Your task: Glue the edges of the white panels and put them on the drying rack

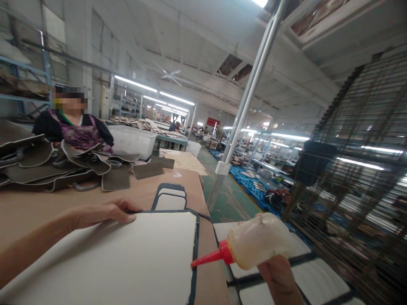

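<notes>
A white panel with a dark edge strip lies flat on the brown-covered table before me. At its far edge my left hand pinches the rim between thumb and fingers. My right hand is wrapped round a squeeze bottle, translucent and yellowish with a red pointed nozzle. The bottle is tilted on its side, and the nozzle tip meets the panel's right edge, next to the dark strip. A dark-edged handle loop with a white inside sticks out past the panel's far edge.
Dark grey pieces with pale edges are heaped at the table's far left, before a seated person. More white dark-edged panels lie at the lower right. A metal pole stands beyond the table, and a wire rack rises on the right.
</notes>
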`<state>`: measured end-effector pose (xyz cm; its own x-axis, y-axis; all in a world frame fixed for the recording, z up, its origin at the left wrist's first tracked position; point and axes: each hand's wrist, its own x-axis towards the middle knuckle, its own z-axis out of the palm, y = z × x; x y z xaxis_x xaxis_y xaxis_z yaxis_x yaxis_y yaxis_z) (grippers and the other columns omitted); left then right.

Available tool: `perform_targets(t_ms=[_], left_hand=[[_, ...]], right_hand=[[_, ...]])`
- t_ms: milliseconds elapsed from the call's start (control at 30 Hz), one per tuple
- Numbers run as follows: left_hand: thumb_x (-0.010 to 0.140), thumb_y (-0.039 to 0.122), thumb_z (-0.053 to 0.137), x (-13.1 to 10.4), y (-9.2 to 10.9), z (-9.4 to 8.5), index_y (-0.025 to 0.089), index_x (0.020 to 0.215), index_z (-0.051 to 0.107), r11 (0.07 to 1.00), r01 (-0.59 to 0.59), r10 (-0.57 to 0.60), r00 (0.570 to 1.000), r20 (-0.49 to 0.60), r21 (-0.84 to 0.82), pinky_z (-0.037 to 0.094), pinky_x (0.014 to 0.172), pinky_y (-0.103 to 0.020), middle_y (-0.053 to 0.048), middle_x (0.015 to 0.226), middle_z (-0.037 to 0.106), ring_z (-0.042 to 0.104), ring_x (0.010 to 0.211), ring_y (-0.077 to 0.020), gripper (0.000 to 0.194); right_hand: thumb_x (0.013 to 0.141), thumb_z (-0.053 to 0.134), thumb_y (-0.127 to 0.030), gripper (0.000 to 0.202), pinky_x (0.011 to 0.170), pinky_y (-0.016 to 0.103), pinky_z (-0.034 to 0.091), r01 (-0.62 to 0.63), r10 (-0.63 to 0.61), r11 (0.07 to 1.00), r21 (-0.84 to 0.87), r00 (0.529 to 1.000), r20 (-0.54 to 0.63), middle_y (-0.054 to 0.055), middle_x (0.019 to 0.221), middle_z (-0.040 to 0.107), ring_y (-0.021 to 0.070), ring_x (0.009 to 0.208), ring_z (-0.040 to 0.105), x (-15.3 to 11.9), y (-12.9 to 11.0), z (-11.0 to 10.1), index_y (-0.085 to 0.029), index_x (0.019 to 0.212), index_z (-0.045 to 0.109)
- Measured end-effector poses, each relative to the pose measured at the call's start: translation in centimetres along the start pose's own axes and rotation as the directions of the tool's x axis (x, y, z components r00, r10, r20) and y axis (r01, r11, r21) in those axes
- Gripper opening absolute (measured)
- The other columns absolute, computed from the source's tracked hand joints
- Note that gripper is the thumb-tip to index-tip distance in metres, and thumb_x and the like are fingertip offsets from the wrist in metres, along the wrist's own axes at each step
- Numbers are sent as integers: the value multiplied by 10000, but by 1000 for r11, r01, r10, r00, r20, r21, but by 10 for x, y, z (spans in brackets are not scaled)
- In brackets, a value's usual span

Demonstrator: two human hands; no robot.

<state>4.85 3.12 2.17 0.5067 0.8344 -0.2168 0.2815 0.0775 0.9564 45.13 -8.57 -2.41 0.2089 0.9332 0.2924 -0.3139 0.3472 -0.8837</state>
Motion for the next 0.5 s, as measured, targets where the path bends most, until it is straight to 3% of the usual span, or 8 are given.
perform_targets(t_ms=[100, 200, 267, 400, 500], left_hand=[[575, 396, 681, -3, 5, -6, 140, 837, 796, 1000, 1, -2, 995, 102, 7, 546, 667, -293, -66, 828, 786, 702, 735, -292, 383], [561, 382, 696, -5, 5, -5, 151, 788, 797, 999, -25, 25, 1000, 12, -21, 553, 659, -308, -60, 785, 782, 703, 739, -303, 339], [537, 375, 710, -5, 3, -3, 157, 786, 797, 999, -21, 18, 998, -59, -40, 555, 650, -311, -65, 792, 783, 706, 740, -308, 342], [535, 436, 686, -1, -3, -2, 126, 861, 795, 1000, 14, -14, 1000, -1, -16, 560, 643, -349, -94, 770, 771, 706, 742, -342, 463], [537, 437, 670, 2, -10, 0, 118, 829, 792, 1000, -9, 8, 1000, -30, -24, 559, 638, -358, -87, 703, 756, 707, 739, -346, 449]], right_hand=[[475, 689, -122, 585, 933, 433, 531, -14, 14, 1000, 1, 1000, 22, 39, 931, 778, 308, 987, 697, 0, 0, -2, -305, 1030, 713], [494, 753, -126, 556, 898, 442, 551, -44, 44, 999, -28, 999, 15, 62, 903, 780, 314, 932, 712, -2, 0, -5, -289, 1024, 721], [477, 794, -96, 602, 863, 424, 569, -2, 1, 1000, -31, 999, -45, 54, 915, 781, 302, 912, 717, -3, 0, -6, -305, 1037, 717], [504, 830, -133, 616, 792, 426, 596, 124, -103, 989, 80, 970, -221, 21, 966, 777, 284, 822, 733, -6, 3, -5, -349, 1067, 703], [571, 831, -218, 564, 784, 448, 600, 129, -99, 985, 110, 965, -242, 23, 1025, 765, 289, 827, 734, -9, 4, 0, -340, 1103, 690]])
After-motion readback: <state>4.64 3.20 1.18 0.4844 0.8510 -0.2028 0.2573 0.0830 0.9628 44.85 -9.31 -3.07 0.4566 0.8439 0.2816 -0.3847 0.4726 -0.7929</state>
